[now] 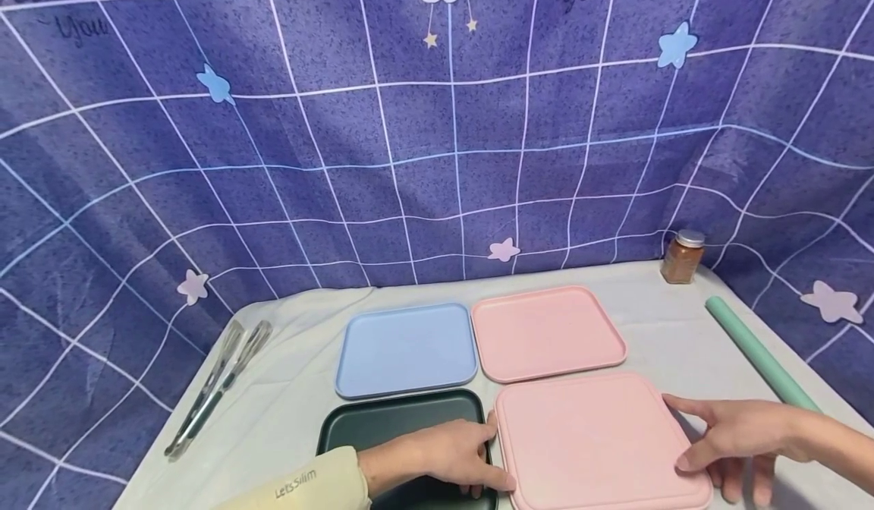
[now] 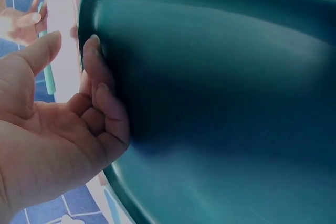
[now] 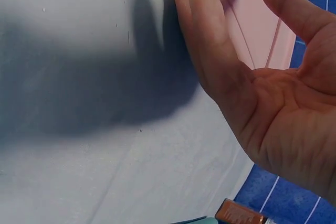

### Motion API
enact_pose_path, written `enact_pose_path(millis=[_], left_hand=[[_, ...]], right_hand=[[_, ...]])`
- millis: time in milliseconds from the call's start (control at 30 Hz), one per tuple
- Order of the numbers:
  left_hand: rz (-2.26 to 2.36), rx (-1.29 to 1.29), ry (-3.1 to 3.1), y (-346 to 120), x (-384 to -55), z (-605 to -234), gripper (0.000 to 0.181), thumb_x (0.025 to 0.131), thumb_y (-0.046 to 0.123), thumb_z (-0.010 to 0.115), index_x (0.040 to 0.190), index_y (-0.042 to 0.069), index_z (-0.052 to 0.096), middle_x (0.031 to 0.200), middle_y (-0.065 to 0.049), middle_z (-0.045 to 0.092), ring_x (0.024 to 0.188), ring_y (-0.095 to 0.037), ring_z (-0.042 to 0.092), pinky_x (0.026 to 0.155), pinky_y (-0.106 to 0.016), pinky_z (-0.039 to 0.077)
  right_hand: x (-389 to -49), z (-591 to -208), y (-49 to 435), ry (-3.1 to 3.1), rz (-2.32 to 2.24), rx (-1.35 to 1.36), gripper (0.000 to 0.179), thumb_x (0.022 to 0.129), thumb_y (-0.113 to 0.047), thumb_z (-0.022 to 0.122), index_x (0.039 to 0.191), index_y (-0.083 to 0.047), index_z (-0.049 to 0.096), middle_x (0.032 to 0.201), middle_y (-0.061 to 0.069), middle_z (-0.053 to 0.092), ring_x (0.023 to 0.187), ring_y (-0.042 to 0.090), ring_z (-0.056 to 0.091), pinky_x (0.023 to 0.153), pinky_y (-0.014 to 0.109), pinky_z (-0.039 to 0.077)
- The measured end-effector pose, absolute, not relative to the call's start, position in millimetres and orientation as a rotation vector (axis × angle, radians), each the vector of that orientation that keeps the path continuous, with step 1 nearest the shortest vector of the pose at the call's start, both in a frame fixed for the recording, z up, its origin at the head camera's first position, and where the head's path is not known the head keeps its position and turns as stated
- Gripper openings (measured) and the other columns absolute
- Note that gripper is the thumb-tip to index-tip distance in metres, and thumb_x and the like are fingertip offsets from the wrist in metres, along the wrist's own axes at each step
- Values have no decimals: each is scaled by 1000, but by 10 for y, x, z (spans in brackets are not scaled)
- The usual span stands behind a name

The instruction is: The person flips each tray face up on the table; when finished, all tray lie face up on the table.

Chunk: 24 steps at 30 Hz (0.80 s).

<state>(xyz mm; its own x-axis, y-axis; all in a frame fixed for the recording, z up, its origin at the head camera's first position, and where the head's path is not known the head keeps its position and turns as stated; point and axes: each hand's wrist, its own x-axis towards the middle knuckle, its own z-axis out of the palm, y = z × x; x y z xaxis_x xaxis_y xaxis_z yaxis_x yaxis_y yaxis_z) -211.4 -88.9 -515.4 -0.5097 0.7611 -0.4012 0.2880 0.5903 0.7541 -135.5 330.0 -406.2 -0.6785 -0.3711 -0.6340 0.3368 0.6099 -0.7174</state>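
Note:
A pink tray (image 1: 594, 442) with a grooved border lies at the front right, between both hands. My left hand (image 1: 454, 453) reaches over the dark green tray (image 2: 220, 77), its thumb and forefinger spread along the pink tray's left edge. In the left wrist view its other fingers bend by the green tray's rim. My right hand (image 1: 740, 434) is at the pink tray's right edge, the forefinger near the upper part and the thumb at the lower part. In the right wrist view its fingers (image 3: 210, 30) stretch to the pink rim.
Behind lie a light blue tray (image 1: 407, 351) and another pink tray (image 1: 548, 333), side by side. Metal tongs (image 1: 217, 388) rest at the left. A spice jar (image 1: 683, 257) stands at the back right, near a mint-green rod (image 1: 758, 351). A patterned blue curtain (image 1: 423, 153) hangs behind the table.

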Motion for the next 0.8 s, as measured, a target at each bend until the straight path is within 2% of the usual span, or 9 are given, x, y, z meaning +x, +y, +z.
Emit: enact_pose_path(millis=[33,100,200,367,467,567,633,733,800], left_hand=[[820,811,2064,-889,-2118,-5158,63,81,63,72,131,27,57,62,7,70,53,-16,67,57,-27,53],[821,782,2080,-874,-2084,-5095,69,83,60,72,139,24,53,61,6,69,52,-16,66,56,-27,52],[823,734,2089,-867,-2027,-4993,86,84,59,73,153,20,40,61,6,68,52,-14,64,56,-25,50],[824,728,2080,-878,-1926,-4808,98,82,61,73,158,13,32,63,9,68,57,-12,65,60,-23,51],[813,707,2084,-855,-1801,-4528,93,87,52,72,157,7,32,65,9,68,59,-10,66,62,-22,51],[880,648,2043,-825,-1684,-4266,87,90,38,73,156,0,30,66,5,67,59,-10,64,60,-22,50],[972,616,2008,-809,-1615,-4162,85,90,28,73,155,-5,28,66,-3,69,58,-11,62,57,-21,48],[1044,616,1956,-798,-1551,-4122,86,91,22,71,156,-7,22,71,-16,70,57,-8,61,55,-19,48],[1081,621,1918,-793,-1517,-4126,88,92,20,70,156,-8,18,73,-21,70,57,-6,60,55,-18,48]], right_hand=[[-1362,-4062,3304,2022,-1120,-23,113,89,-31,74,157,5,-9,70,14,73,56,13,69,44,27,53],[-1374,-4061,3309,2012,-1124,-15,114,89,-32,75,157,4,-9,69,14,72,55,13,69,44,26,53],[-1375,-4062,3312,1998,-1132,-8,114,89,-31,75,157,4,-10,69,13,72,56,13,69,44,25,52],[-1372,-4071,3315,1982,-1123,10,114,89,-32,75,157,3,-10,69,12,72,56,12,69,45,25,52],[-1381,-4083,3319,1966,-1128,3,114,90,-32,74,156,3,-12,70,11,72,56,12,68,45,24,52],[-1386,-4093,3330,1951,-1143,-14,113,91,-31,73,156,3,-13,70,11,72,56,12,69,45,24,52],[-1385,-4100,3345,1938,-1150,-25,112,91,-30,72,156,3,-13,70,11,72,57,12,69,45,24,52],[-1379,-4108,3370,1944,-1151,-34,110,91,-29,72,156,3,-11,71,12,72,58,13,70,45,25,53],[-1375,-4109,3388,1950,-1148,-40,110,91,-29,72,157,3,-11,73,13,72,58,13,70,46,25,53]])
